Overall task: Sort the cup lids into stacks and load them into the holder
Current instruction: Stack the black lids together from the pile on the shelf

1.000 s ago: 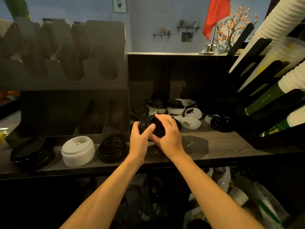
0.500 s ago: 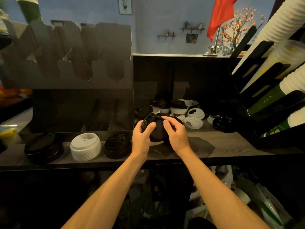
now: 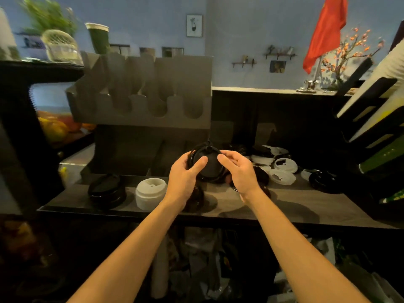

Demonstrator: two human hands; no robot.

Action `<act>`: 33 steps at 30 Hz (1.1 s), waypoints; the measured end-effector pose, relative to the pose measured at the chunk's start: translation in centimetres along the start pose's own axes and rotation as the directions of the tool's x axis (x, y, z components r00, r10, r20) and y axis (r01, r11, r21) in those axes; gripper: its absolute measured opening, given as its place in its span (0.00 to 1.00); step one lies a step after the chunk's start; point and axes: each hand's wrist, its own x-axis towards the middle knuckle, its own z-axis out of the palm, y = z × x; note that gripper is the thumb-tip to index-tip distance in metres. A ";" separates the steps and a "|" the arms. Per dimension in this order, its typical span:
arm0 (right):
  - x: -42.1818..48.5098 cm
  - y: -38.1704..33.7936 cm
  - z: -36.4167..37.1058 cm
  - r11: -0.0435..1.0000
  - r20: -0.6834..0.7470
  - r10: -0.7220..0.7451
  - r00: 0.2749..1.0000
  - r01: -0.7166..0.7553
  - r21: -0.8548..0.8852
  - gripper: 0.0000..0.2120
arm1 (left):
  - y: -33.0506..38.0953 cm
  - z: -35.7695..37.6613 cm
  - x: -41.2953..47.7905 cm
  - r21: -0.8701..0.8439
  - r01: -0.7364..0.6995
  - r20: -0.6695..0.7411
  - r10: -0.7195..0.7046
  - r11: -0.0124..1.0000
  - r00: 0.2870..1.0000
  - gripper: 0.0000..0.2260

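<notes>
As left hand point(image 3: 185, 173), right hand point(image 3: 239, 171) clasp — lids point(image 3: 208, 166) tilt.

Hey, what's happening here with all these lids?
A person is sorting cup lids. The left hand and right hand grip a stack of black lids above the counter, in front of the holder. A white stack and a black stack sit to the left; loose lids lie to the right.

Dim and warm, brightest on the wall point(image 3: 251, 29) beyond the right hand point(image 3: 240, 171), with soft shadows on the shelf point(image 3: 295, 208) below it. Smeared by motion up and left of the left hand point(image 3: 185, 173); bowed at the edges, near-black underneath.
</notes>
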 end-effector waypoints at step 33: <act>3.7 1.9 26.6 0.801 0.214 0.248 0.945 -0.076 -0.594 0.21 | -2.1 -25.4 1.6 0.327 0.357 -0.499 -0.161 0.875 0.851 0.19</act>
